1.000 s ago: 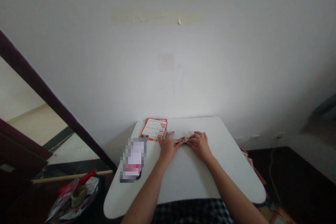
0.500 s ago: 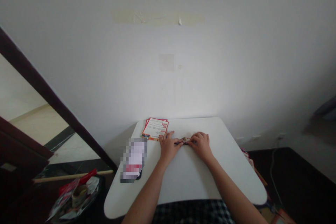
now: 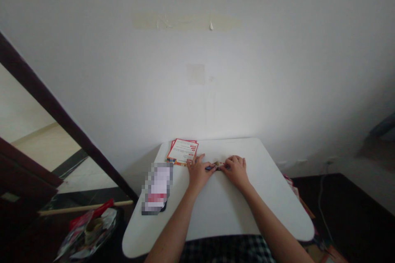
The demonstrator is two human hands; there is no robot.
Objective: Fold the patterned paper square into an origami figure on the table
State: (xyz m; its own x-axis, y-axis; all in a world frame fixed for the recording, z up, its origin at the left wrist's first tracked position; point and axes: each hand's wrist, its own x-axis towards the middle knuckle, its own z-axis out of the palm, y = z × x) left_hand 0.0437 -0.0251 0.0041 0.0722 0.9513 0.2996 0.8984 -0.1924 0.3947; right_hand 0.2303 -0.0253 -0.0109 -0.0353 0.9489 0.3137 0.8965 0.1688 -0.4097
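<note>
My left hand [image 3: 199,171] and my right hand [image 3: 236,171] sit close together on the far part of a white table [image 3: 222,209]. Between their fingertips is a small object [image 3: 217,166] with a tan, patterned part and a thin dark blue part [image 3: 210,168]. Its exact kind is too small to tell, and my fingers hide part of it. Left of my left hand lies a stack of red-bordered printed cards [image 3: 182,152]. A pixelated flat item [image 3: 156,188] lies nearer the table's left edge.
A white wall [image 3: 197,90] rises behind the table. At lower left are a crumpled plastic bag [image 3: 89,230] and a wooden stick [image 3: 84,208]. A dark door frame [image 3: 61,123] stands on the left. A cable [image 3: 321,201] runs along the floor at right.
The thin dark blue part now shows clearly between my hands. My hands have spread slightly apart, and the cards and table items stay in place.
</note>
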